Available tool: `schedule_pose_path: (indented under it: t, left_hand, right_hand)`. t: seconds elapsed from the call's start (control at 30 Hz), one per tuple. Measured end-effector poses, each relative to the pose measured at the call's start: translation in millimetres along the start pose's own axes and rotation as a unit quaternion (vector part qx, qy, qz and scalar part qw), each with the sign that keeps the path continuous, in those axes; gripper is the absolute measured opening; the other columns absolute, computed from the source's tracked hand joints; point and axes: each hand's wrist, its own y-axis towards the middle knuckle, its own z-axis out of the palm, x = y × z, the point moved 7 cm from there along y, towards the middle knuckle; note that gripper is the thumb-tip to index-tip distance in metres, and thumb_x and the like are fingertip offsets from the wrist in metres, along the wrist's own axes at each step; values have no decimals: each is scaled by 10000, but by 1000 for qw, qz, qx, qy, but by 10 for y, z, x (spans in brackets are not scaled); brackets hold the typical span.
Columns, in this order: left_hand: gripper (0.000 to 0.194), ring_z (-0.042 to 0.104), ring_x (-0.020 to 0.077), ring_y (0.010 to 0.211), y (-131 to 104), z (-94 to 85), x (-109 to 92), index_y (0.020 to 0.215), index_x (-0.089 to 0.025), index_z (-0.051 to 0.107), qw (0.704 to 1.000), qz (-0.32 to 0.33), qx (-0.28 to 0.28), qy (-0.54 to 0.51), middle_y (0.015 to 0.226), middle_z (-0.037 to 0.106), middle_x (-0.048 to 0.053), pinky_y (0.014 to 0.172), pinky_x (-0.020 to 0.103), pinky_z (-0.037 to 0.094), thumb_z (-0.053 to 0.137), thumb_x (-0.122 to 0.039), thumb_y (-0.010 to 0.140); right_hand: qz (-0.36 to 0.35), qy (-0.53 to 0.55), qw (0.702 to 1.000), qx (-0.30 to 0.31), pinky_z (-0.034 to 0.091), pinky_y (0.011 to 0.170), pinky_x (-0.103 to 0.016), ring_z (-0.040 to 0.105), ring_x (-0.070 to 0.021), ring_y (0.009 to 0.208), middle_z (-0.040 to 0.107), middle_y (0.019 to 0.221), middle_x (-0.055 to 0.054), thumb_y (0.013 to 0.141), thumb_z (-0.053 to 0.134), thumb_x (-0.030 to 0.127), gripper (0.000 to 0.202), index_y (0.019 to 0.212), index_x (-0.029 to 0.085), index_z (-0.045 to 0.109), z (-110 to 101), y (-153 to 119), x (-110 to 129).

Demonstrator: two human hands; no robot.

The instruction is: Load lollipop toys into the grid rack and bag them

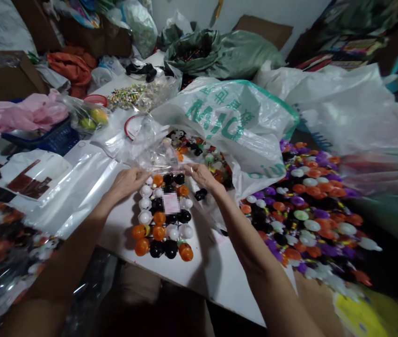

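A clear plastic bag [162, 161] lies in front of me on the white table, packed with rows of small round trinkets [159, 232] in white, orange and black. Among them sits a pale label [171, 203], its print blurred. At the bag's upper left corner, my left hand [128, 183] pinches the plastic. My right hand [205, 178] grips the upper right corner, fingers closed. A loose black trinket [201, 194] rests just below the right hand. Behind the hands, a large white sack with green lettering [234, 117] spills more mixed trinkets [216, 157].
On the right is a big heap of orange, purple, white and black trinkets [307, 210]. Flat clear bags [79, 187] lie to the left, near a blue basket [56, 140] with pink cloth [26, 117]. Green sacks [244, 54] stand at the back.
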Motion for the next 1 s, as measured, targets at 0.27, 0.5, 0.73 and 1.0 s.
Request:
schedule_pose_path:
  t: [0.27, 0.5, 0.73, 1.0]
  left_hand:
    - [384, 626, 234, 711, 18, 102, 9, 838, -191, 682, 998, 26, 50, -41, 779, 699, 83, 624, 314, 393, 497, -526, 865]
    - [362, 650, 236, 859, -20, 232, 86, 1001, -184, 675, 991, 55, 13, -121, 954, 726, 82, 744, 321, 443, 432, -435, 907]
    - [395, 586, 173, 727, -43, 236, 98, 920, -161, 660, 985, 46, -16, -166, 772, 660, 17, 699, 276, 416, 422, -476, 900]
    - [310, 633, 180, 777, -79, 333, 291, 888, -171, 661, 972, 3, -59, -226, 819, 696, 28, 750, 285, 472, 465, -408, 846]
  right_hand:
    - [10, 51, 990, -132, 471, 688, -283, 599, -180, 719, 642, 739, -28, 969, 400, 567, 489, 872, 186, 691, 157, -631, -81]
    - [-72, -6, 971, -228, 516, 784, -327, 651, -200, 851, 704, 919, -66, 983, 448, 363, 268, 989, 216, 672, 405, -1374, 84]
    - [40, 109, 972, -205, 520, 733, -331, 651, -211, 786, 706, 847, -52, 922, 525, 438, 259, 917, 223, 668, 559, -1342, -230]
    - [84, 127, 985, -75, 495, 666, -307, 624, -196, 718, 685, 801, -23, 744, 612, 308, 137, 835, 207, 627, 695, -1121, -313]
